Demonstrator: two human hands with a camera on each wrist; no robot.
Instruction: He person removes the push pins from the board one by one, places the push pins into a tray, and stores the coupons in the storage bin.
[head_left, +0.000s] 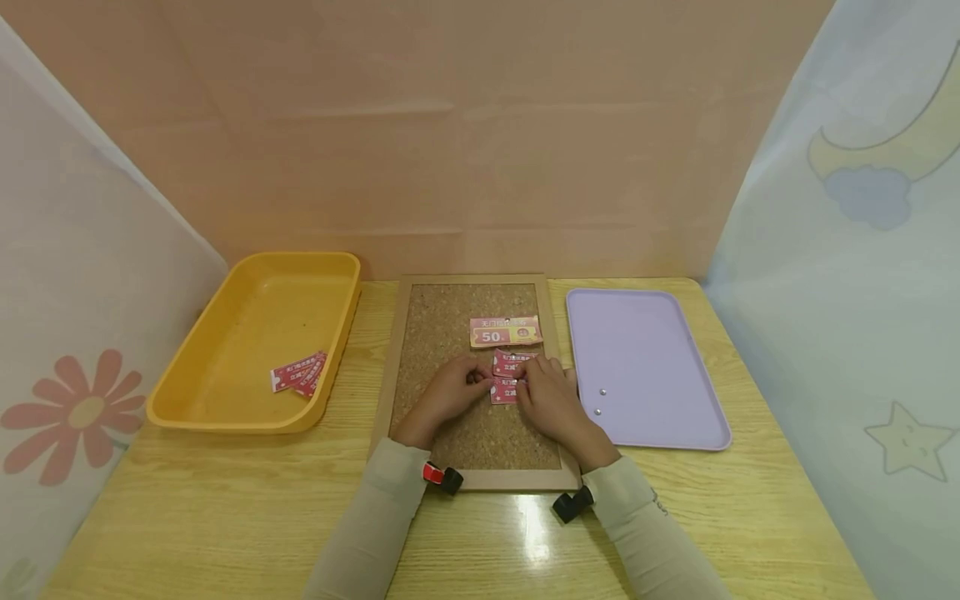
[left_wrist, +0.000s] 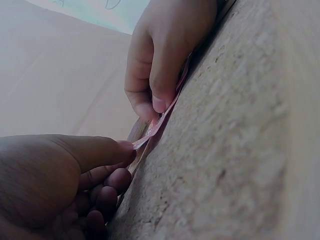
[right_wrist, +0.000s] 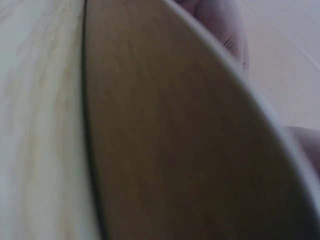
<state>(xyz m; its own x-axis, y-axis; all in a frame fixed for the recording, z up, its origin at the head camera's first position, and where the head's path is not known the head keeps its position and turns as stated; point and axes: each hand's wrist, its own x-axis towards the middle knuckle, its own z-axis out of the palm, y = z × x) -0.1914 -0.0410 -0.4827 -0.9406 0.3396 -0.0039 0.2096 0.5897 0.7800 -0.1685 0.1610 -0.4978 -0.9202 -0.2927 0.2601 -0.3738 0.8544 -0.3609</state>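
Wood-grain table (head_left: 247, 508), framed corkboard (head_left: 438, 325) on it. Left hand (head_left: 455, 388) pinches left edge of lower red discount coupon (head_left: 502, 396), right of board's centre. Coupon likely light, flimsy, creases easily; hold by edges. Right hand (head_left: 552, 402) pinches silver pushpin (head_left: 515, 381) at coupon's top.

My left sleeve (head_left: 362, 529) and right sleeve (head_left: 658, 542) are long, plain and pale beige, ending in fitted cuffs. At my left wrist a bright red patch (head_left: 432, 472) sits beside a stubby black device (head_left: 452, 481); my right wrist bears a second black device (head_left: 573, 505), and small dark marks (head_left: 659, 502) edge that cuff
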